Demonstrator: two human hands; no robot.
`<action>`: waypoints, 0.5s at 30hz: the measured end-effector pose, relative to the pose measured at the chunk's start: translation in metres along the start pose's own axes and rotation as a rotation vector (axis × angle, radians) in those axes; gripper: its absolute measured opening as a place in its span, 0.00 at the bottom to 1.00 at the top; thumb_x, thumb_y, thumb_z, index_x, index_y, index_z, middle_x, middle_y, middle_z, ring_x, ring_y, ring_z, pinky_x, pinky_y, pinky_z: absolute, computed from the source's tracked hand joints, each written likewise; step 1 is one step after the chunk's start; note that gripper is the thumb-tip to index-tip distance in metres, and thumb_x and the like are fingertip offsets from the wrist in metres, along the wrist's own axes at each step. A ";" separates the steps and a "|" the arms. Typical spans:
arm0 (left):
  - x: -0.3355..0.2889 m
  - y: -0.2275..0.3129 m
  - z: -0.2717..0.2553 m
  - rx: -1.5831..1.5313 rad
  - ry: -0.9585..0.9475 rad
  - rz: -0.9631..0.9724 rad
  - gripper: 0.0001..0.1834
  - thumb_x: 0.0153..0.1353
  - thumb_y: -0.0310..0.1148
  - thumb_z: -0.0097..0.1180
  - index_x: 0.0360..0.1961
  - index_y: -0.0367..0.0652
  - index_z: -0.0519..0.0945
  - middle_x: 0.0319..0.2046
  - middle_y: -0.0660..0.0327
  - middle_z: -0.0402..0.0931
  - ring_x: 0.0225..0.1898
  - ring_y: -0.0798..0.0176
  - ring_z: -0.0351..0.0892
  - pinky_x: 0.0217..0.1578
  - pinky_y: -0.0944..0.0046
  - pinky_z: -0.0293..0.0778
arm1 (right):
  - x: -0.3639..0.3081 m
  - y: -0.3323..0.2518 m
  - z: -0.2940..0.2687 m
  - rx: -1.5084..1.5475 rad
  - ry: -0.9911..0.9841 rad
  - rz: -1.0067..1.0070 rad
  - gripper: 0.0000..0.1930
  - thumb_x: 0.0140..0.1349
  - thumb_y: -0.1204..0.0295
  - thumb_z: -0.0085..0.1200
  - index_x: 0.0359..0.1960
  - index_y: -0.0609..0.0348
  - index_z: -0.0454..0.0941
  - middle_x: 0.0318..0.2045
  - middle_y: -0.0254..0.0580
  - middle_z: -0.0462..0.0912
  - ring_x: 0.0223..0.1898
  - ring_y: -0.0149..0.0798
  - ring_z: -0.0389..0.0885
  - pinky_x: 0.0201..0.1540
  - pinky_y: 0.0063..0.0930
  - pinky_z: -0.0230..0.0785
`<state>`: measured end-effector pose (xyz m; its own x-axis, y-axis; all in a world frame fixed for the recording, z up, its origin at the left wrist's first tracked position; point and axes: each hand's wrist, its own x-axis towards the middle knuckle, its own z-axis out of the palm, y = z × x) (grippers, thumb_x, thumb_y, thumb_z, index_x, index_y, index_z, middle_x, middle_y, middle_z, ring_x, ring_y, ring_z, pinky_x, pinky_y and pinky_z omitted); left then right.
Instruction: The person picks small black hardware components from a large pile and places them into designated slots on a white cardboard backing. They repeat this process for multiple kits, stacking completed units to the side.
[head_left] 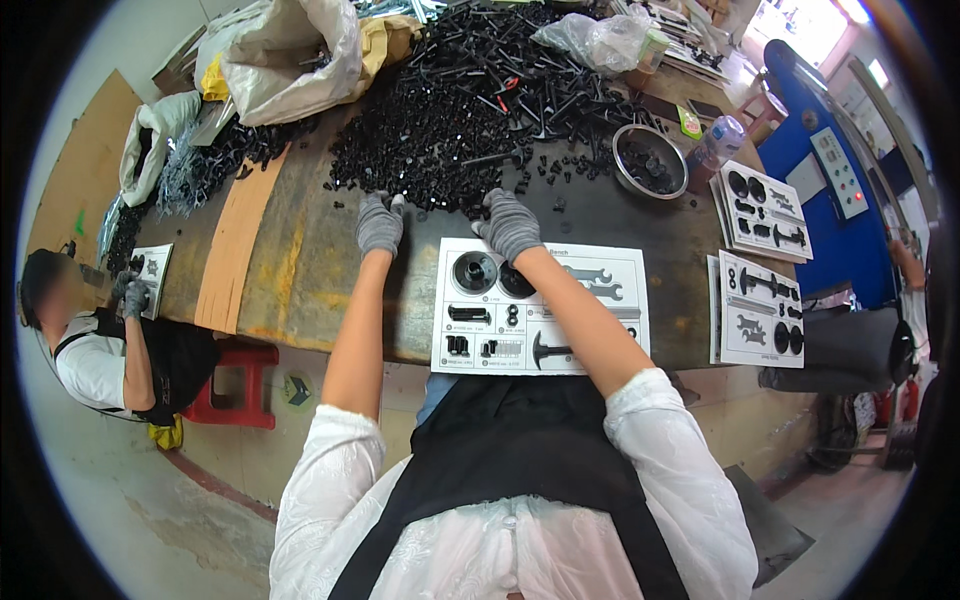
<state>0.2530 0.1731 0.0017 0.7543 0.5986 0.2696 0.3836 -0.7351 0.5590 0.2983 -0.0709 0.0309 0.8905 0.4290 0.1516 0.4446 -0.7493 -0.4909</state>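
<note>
Head view: left hand [380,228] and right hand [512,228] curled at black parts pile [430,150] toward desk's [320,270] far edge; can't tell if grasping. Printed card [527,325] at near edge; best pinch few, compare shapes.

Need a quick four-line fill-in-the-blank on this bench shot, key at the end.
1. The left hand and right hand wear grey ____.
2. The nearest card lies partly beneath the person's ____ forearm.
3. The pile by the hands is mainly ____ in colour.
4. The stool at far left is ____ in colour.

Missing words: gloves; right; black; red.
</note>
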 end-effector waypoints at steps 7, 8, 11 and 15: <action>0.031 0.007 -0.002 0.108 -0.360 0.048 0.18 0.55 0.42 0.66 0.42 0.42 0.78 0.32 0.53 0.81 0.36 0.50 0.81 0.41 0.55 0.76 | -0.006 0.025 -0.005 0.441 0.004 0.087 0.13 0.54 0.70 0.65 0.38 0.57 0.74 0.31 0.42 0.82 0.35 0.40 0.82 0.43 0.32 0.75; 0.020 0.007 -0.006 -0.043 -0.361 0.058 0.17 0.55 0.40 0.65 0.41 0.42 0.78 0.32 0.54 0.81 0.35 0.52 0.81 0.41 0.57 0.76 | -0.017 0.029 -0.007 0.626 -0.011 0.106 0.12 0.53 0.71 0.65 0.36 0.58 0.75 0.30 0.41 0.83 0.34 0.38 0.82 0.41 0.31 0.75; -0.040 0.005 -0.019 -0.481 -0.380 0.147 0.12 0.56 0.34 0.64 0.38 0.42 0.78 0.30 0.58 0.80 0.34 0.60 0.79 0.38 0.61 0.76 | -0.070 0.018 -0.047 0.676 0.034 0.112 0.08 0.54 0.76 0.64 0.34 0.60 0.79 0.28 0.36 0.83 0.28 0.28 0.78 0.37 0.23 0.74; -0.159 0.074 -0.079 -0.403 -0.544 0.611 0.12 0.53 0.38 0.65 0.37 0.47 0.80 0.33 0.61 0.76 0.36 0.59 0.76 0.42 0.58 0.71 | -0.143 0.024 -0.069 0.666 -0.028 0.191 0.10 0.55 0.77 0.65 0.39 0.58 0.82 0.32 0.35 0.83 0.31 0.27 0.78 0.39 0.24 0.74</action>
<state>0.1196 0.0489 0.0623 0.9514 -0.1664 0.2592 -0.3038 -0.6468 0.6995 0.1885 -0.1846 0.0567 0.9403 0.3403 -0.0076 0.1182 -0.3474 -0.9302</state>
